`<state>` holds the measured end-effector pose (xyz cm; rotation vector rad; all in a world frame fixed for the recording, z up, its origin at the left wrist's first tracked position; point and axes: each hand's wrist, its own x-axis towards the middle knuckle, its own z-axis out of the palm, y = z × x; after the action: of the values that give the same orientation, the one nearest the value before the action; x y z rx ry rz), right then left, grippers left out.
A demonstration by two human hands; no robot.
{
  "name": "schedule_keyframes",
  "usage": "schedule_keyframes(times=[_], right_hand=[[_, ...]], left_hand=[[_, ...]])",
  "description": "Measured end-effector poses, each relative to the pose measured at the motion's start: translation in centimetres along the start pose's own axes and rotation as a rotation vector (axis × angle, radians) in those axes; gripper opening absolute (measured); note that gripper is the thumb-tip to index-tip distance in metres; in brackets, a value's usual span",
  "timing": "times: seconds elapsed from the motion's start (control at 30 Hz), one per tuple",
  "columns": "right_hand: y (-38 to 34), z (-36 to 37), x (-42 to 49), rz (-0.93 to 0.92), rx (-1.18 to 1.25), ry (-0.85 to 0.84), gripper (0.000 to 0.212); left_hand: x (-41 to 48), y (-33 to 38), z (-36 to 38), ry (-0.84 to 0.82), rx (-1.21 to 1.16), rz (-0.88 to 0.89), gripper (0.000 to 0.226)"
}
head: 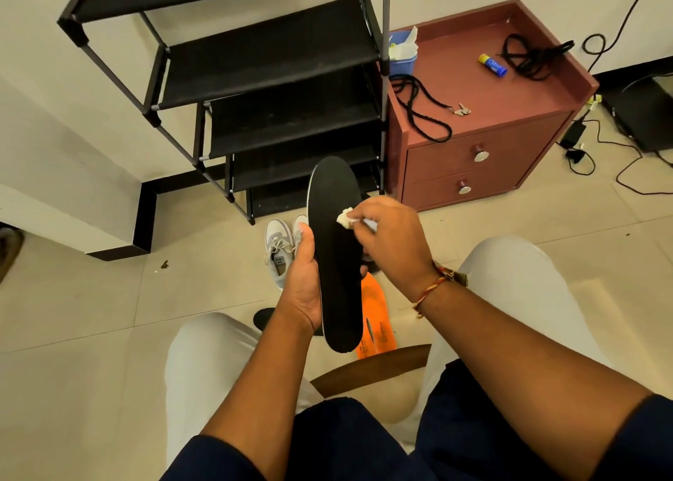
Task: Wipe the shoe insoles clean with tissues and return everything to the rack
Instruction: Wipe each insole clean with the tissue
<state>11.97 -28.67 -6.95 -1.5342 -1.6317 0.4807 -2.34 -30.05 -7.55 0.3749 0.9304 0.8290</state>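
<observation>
we see the black insole [337, 247] held up in front of the rack [269, 62], toe end toward the rack's lowest shelves and heel end away from it. left hand [300, 280] has its fingers clamped on the insole: thumb along the near edge, the rest wrapped behind it. right hand [389, 240] has its fingers together, pinching a small wad of tissue [344, 218] and pressing it on the insole's black face, on the half nearer the rack.

orange insole [377, 327] lies on the floor in front of the rack, partly hidden under the black one. a second dark insole [264, 316] is on the floor there too (mostly hidden by the left wrist). grey shoes [278, 251] stand on the floor at the rack's foot, one largely behind the left hand.

just right of the rack stands a red cabinet [484, 91]. on its top, the blue tissue box [402, 56] sits at the corner nearest the rack, keys [460, 109] further out, glue stick [492, 65] further still.
</observation>
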Motion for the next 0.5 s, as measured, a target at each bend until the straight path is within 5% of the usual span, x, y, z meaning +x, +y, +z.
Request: schedule_keyframes(times=[0.27, 0.5], right_hand=[[1.2, -2.5, 2.8, 0.036, 0.044, 0.315, 0.012], [-0.7, -2.0, 1.9, -0.053, 0.081, 0.255, 0.016]], left_hand=[[-0.4, -0.9, 0.6, -0.133, 0.202, -0.095, 0.071], [-0.6, -1.0, 0.8, -0.170, 0.271, -0.072, 0.067]])
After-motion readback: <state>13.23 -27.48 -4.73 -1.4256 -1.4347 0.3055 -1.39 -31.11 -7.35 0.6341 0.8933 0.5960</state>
